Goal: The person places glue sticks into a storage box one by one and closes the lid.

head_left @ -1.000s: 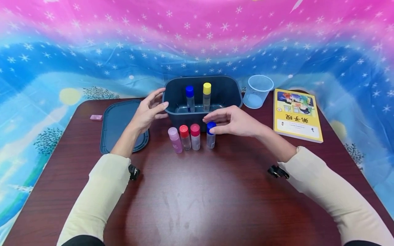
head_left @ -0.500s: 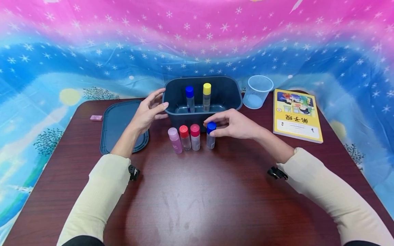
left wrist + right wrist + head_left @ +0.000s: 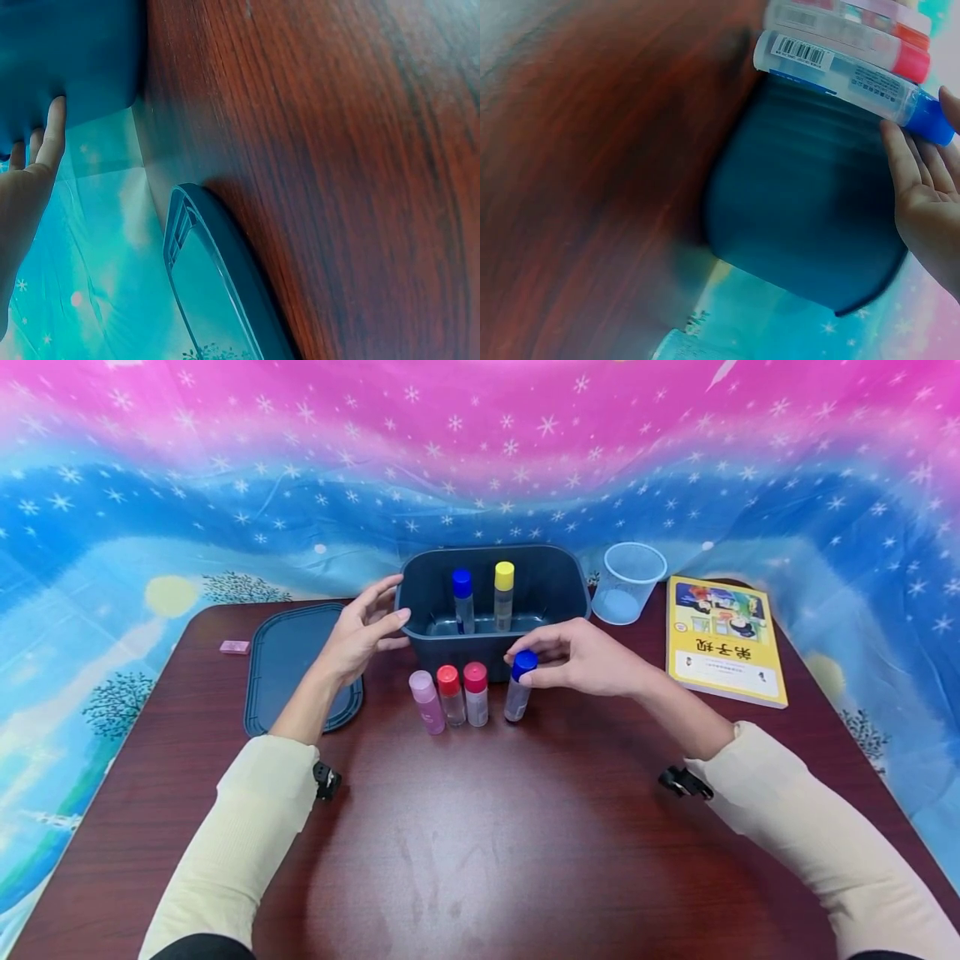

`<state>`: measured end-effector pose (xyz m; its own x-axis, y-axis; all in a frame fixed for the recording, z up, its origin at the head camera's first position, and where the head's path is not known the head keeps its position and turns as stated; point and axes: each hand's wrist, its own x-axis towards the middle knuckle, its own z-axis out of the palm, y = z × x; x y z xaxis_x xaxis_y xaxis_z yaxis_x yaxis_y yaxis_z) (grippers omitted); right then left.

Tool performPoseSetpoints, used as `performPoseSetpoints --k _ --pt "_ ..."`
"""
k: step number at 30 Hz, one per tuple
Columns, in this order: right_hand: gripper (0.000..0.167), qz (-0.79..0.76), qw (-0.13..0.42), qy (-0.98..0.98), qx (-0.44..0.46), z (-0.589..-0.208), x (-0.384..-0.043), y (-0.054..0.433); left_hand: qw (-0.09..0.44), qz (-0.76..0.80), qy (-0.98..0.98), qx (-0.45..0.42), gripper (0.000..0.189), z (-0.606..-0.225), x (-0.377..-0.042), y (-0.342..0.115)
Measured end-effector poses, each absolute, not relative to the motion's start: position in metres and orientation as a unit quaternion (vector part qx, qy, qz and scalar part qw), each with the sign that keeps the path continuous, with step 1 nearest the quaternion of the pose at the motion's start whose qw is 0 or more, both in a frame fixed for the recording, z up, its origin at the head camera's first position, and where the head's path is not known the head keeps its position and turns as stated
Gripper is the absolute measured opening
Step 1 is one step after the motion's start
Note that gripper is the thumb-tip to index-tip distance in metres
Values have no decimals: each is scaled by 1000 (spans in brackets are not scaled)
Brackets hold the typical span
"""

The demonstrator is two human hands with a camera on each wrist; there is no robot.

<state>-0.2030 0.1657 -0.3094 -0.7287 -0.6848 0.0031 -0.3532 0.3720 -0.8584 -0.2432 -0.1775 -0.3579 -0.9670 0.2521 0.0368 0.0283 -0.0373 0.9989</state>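
Note:
My right hand [image 3: 581, 656] pinches a clear bottle with a blue cap [image 3: 517, 693] by its cap, in front of the dark bin [image 3: 450, 652]. The bottle leans slightly, and the right wrist view shows a barcode label on its clear body [image 3: 840, 67]. At the bin's left end my left hand [image 3: 360, 635] touches the wall with extended fingers, its thumb at the rim. Inside the bin stand another blue-capped bottle [image 3: 463, 602] and a yellow-capped one [image 3: 503, 597]. Left of the held bottle stand a pink bottle [image 3: 427, 703], a red-capped bottle [image 3: 452, 695] and a dark-pink-capped bottle [image 3: 476, 695].
A dark lid [image 3: 288, 668] lies on the table at left, beside a small pink block [image 3: 234, 647]. To the bin's right are a light-blue mesh cup [image 3: 626, 585] and a yellow book [image 3: 723, 643]. A patterned cloth [image 3: 480, 460] hangs behind the table.
My right hand has shifted slightly right and away with the blue-capped bottle, which has gone from upright to tilted. My left hand and the bin stay in place.

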Motion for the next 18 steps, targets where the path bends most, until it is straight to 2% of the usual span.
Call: performPoseSetpoints --k 9,18 --pt "28 -504 118 794 -318 -298 -202 168 77 712 691 100 63 -357 -243 -178" --pt "24 -536 93 775 -320 -296 -202 171 78 713 689 102 63 -359 -243 -178"
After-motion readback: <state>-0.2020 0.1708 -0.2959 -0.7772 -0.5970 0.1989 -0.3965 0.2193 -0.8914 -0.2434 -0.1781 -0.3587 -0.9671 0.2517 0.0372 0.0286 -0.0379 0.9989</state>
